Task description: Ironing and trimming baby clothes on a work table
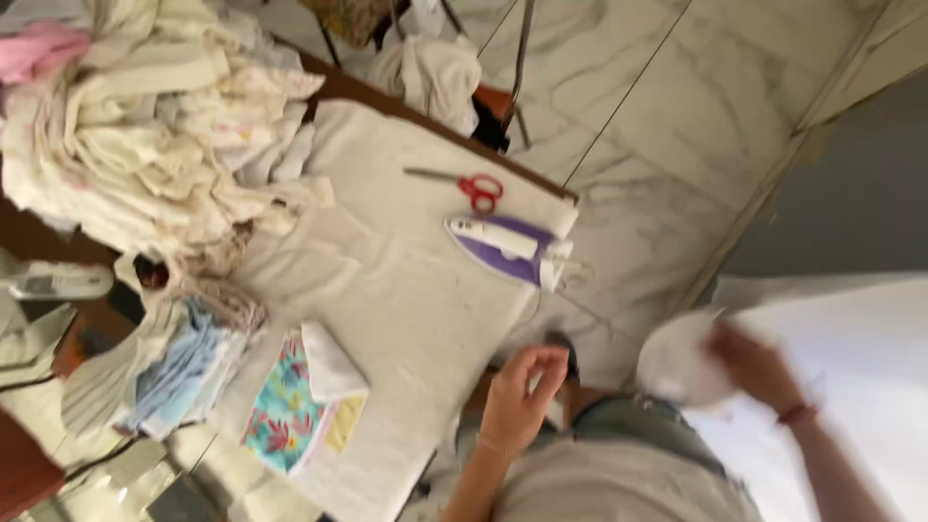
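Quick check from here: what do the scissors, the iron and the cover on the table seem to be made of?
Scissors: grey metal blades, glossy red handles, likely plastic. Iron: smooth white and purple shell, probably plastic; its soleplate is hidden. Table cover: matte cream cloth with soft creases, seemingly thick fabric. The white piece in the right hand is too blurred to judge.

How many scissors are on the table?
1. The red-handled scissors lie on the cloth-covered table, just beside the purple iron. More could hide under the cloth pile.

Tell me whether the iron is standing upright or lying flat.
Lying flat: the purple and white iron rests soleplate-down on the padded cloth, handle showing on top, beside the red-handled scissors.
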